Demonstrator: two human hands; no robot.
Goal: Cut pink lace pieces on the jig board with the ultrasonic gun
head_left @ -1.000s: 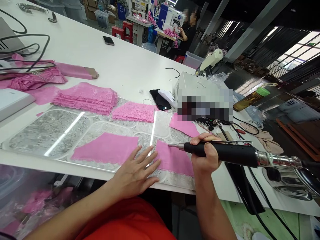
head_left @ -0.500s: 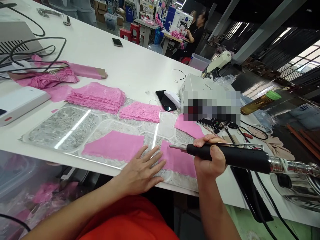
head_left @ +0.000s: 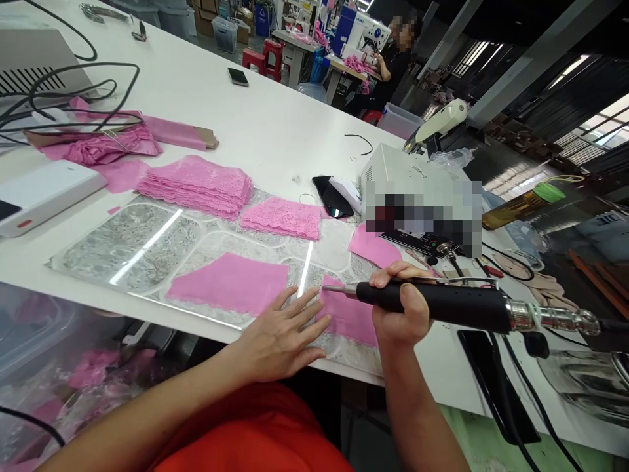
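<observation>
Along the near edge of a white worktop point(head_left: 280, 131), a left hand point(head_left: 287, 335) spreads palm-down, gripping nothing, fingertips at the left edge of a flat pink fabric piece point(head_left: 351, 319). The right hand point(head_left: 401, 307) closes around a thick black cylindrical tool point(head_left: 457, 307), its slim metal tip point(head_left: 341, 289) at that piece's far-left corner.

The bare left forearm point(head_left: 162, 403) slants in from the lower left to the left grip point(head_left: 284, 337), a hand palm down, fingers slightly spread, thumb apart. The bare right forearm point(head_left: 419, 403) rises steeply to the right grip point(head_left: 400, 324), a hand curled closed, thumb on the near side.
</observation>
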